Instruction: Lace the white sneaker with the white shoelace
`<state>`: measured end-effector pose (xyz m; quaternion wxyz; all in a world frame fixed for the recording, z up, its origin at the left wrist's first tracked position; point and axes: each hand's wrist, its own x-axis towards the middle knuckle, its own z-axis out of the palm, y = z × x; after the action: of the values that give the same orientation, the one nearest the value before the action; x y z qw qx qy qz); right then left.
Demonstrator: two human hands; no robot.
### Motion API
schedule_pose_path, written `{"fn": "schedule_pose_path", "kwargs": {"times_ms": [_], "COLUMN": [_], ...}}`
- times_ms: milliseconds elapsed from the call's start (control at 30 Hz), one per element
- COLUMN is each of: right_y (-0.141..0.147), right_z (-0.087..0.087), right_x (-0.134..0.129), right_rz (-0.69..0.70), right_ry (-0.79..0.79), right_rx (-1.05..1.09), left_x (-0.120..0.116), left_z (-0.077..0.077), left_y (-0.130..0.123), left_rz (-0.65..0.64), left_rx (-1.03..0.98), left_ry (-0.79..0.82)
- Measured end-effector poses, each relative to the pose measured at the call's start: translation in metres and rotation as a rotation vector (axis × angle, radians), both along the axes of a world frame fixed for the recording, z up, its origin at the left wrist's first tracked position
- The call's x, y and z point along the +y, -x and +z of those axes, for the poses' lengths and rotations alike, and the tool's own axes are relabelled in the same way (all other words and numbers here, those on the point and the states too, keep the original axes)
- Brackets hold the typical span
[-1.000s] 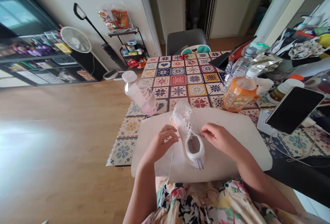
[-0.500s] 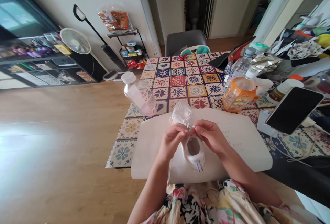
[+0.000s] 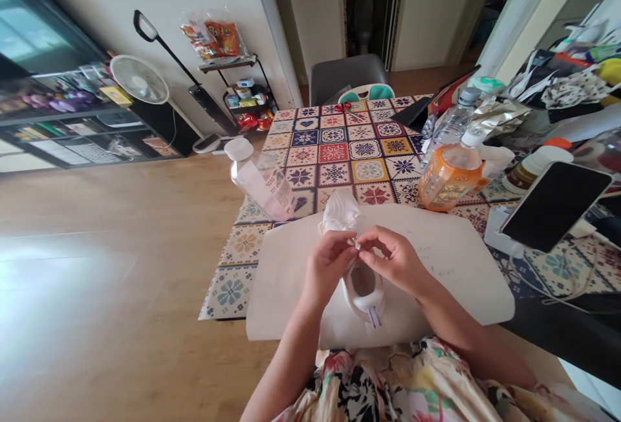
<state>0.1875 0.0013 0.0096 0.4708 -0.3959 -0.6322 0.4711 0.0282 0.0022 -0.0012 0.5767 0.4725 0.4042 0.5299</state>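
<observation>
A white shoe (image 3: pixel 365 302) rests on a large white sheet (image 3: pixel 286 279), its toe pointing away and its heel, with a purple-striped tab, facing me. Over the top of the shoe's opening, my left hand (image 3: pixel 332 260) pinches a white shoelace (image 3: pixel 358 246) between thumb and fingertips. My right hand (image 3: pixel 391 255) is closed on the lace from the other side, and the fingertips of both hands nearly meet. Most of the lacing area is hidden behind my fingers. White loops of lace show by the toe.
Left of the sheet stands a clear plastic bottle (image 3: pixel 262 182); on the right are an orange-labelled bottle (image 3: pixel 451 176) and a phone (image 3: pixel 557 205) on a stand with a cable. Red scissors (image 3: pixel 347 108) lie far back on the patterned tablecloth (image 3: pixel 334 153).
My hands have come closer together, the right one moving left, so the fingertips now nearly touch at the lace. The shoe stays in about the same place.
</observation>
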Motion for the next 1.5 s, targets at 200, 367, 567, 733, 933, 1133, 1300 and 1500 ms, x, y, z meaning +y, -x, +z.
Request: {"fn": "schedule_pose_path", "kwargs": {"times_ms": [200,367,567,733,933,1133,1300,1500], "right_y": [0.003,0.009,0.001,-0.003,-0.005,-0.003,0.001,-0.01], "right_z": [-0.001,-0.006,0.0,-0.004,-0.005,-0.006,-0.011,-0.006], "right_x": [0.001,0.001,-0.002,0.0,0.003,-0.001,-0.003,-0.003], "right_rz": [-0.083,-0.174,-0.079,-0.135,0.086,-0.064,-0.164,-0.048], "right_ry": [-0.001,-0.023,-0.317,-0.276,-0.013,-0.317,-0.596,-0.648], "right_rx": [0.012,0.014,-0.224,-0.293,-0.162,-0.35,-0.371,-0.243], "left_x": [-0.005,-0.007,-0.003,-0.002,0.001,0.001,0.002,0.012], "left_z": [-0.003,-0.005,-0.011,-0.008,-0.003,-0.007,-0.006,-0.01], "left_y": [0.0,0.001,0.006,0.006,0.006,0.004,0.004,0.008], "left_rz": [0.091,0.13,0.118,0.101,0.081,0.063,0.002,0.023], "left_rx": [0.239,0.307,0.241,0.26,0.287,0.24,0.162,0.175], "left_ry": [-0.149,-0.166,-0.099,-0.152,-0.191,-0.08,0.002,0.006]}}
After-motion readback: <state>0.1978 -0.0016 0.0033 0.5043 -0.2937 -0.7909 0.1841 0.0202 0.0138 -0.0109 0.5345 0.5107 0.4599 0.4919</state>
